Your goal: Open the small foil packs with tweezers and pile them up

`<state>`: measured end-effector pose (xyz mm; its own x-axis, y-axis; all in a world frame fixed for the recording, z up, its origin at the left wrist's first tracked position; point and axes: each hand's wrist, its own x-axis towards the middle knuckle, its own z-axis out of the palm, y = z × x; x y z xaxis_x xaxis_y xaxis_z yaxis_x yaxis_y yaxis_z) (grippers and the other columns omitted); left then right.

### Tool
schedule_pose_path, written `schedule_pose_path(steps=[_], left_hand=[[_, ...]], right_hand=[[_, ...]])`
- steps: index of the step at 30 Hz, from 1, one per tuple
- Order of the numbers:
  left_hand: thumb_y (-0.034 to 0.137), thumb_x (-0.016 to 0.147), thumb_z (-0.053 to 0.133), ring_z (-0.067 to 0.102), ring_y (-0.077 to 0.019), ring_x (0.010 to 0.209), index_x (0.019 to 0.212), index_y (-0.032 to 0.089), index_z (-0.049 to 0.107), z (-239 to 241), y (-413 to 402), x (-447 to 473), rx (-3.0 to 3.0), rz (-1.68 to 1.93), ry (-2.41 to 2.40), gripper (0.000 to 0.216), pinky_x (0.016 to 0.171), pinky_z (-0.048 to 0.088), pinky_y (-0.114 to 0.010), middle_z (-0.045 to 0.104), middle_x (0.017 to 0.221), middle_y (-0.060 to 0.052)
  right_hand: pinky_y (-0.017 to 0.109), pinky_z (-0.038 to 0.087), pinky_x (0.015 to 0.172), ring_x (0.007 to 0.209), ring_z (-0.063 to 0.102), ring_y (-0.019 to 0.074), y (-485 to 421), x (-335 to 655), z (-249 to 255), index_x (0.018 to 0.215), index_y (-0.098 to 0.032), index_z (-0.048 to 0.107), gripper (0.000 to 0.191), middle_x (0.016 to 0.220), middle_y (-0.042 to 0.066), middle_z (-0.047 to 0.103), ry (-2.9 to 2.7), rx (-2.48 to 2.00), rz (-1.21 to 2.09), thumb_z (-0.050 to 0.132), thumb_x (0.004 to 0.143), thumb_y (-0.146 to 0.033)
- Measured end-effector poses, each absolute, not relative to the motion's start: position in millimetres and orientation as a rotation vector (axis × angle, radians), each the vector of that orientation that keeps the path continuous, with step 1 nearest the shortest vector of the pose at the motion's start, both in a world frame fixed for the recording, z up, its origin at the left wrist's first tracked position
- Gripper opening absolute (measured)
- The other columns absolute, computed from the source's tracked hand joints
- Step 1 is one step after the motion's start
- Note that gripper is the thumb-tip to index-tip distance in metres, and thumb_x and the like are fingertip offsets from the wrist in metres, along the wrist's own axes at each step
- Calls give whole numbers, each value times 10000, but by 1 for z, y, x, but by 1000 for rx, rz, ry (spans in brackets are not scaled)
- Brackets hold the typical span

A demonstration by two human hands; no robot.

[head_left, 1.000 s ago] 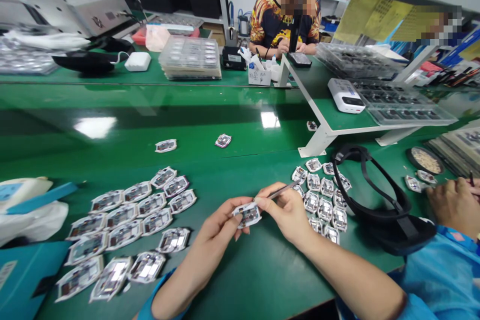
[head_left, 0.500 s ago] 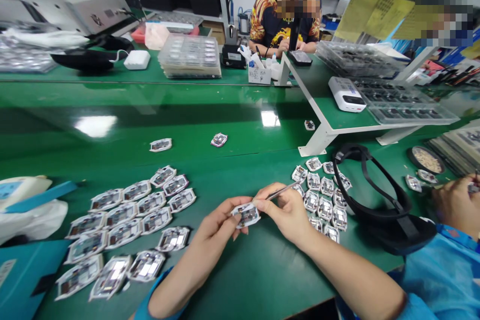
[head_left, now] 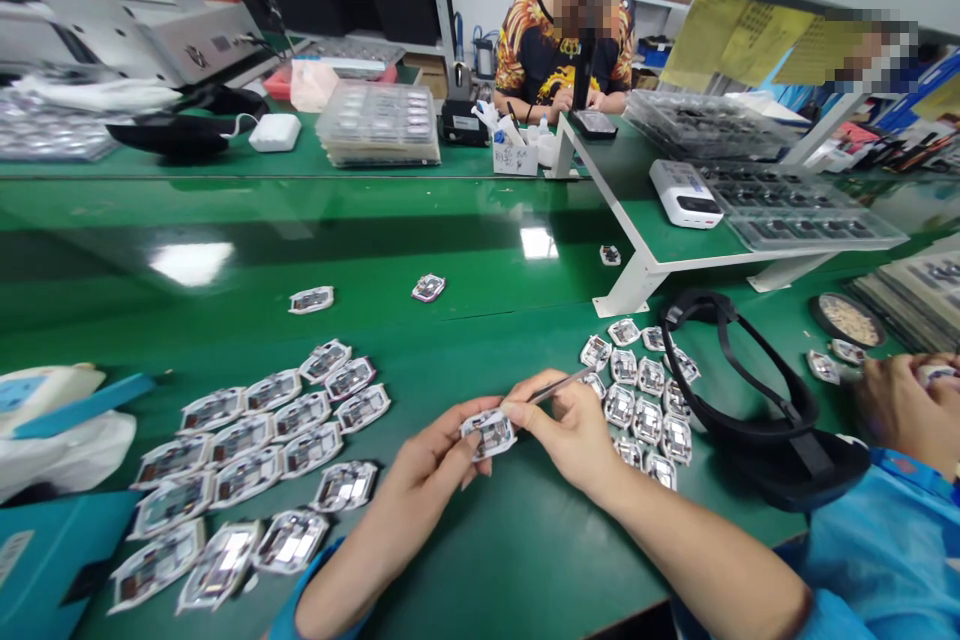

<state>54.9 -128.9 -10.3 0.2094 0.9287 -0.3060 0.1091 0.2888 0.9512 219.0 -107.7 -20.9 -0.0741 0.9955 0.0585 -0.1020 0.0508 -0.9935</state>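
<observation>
Just below the middle of the frame, I see the left hand (head_left: 431,460) pinching a white-rimmed case (head_left: 496,435), while the right hand (head_left: 562,430), at its edge, grips a slim tool (head_left: 559,387). Other cases (head_left: 247,475) lie on the green counter (head_left: 525,555), grouped at lower left and right of centre, near a black headband (head_left: 780,475).

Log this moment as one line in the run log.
left hand: holds unit | right hand: holds thin tool by unit's edge | table: more units left and right of hands
</observation>
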Motion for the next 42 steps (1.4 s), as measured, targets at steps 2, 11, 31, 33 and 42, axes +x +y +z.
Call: schedule_pose_path(steps=[2, 11, 31, 33, 42], left_hand=[[451, 813, 579, 457, -157, 552, 1098, 154, 664, -10, -129, 55, 1134, 788, 1229, 420, 539, 352, -260, 592, 600, 3], [488, 826, 542, 422, -141, 529, 1186, 116, 584, -14, -129, 55, 1174, 784, 1224, 520, 518, 332, -253, 558, 577, 21], [404, 747, 700, 459, -116, 553, 1097, 94, 638, -8, -128, 60, 853, 899, 1178, 472, 493, 333, -226, 620, 612, 1], [403, 734, 711, 469, -116, 564, 1080, 95, 644, -6, -127, 60, 820, 922, 1180, 469, 487, 330, -225, 636, 649, -11], [423, 738, 702, 466, -125, 538, 1075, 106, 643, -1, -129, 63, 815, 896, 1152, 467, 502, 348, -249, 633, 578, -2]], right_hand=[[274, 503, 598, 628, 616, 157, -108, 219, -20, 738, -193, 673, 91, 675, 7, 665, -1210, -1052, 1282, 721, 737, -270], [256, 506, 568, 581, 606, 141, -109, 216, -23, 749, -190, 660, 125, 647, -10, 645, -1133, -1013, 1340, 732, 737, -291], [287, 524, 680, 708, 665, 167, -107, 221, -21, 801, -194, 687, 63, 754, 17, 709, -1175, -1033, 1165, 707, 775, -248], [308, 524, 739, 783, 676, 181, -107, 223, -21, 822, -200, 688, 47, 811, 31, 719, -1209, -1021, 1076, 704, 784, -222], [347, 530, 736, 782, 667, 197, -112, 221, -19, 797, -207, 705, 51, 795, 47, 723, -1378, -914, 906, 708, 791, -156]])
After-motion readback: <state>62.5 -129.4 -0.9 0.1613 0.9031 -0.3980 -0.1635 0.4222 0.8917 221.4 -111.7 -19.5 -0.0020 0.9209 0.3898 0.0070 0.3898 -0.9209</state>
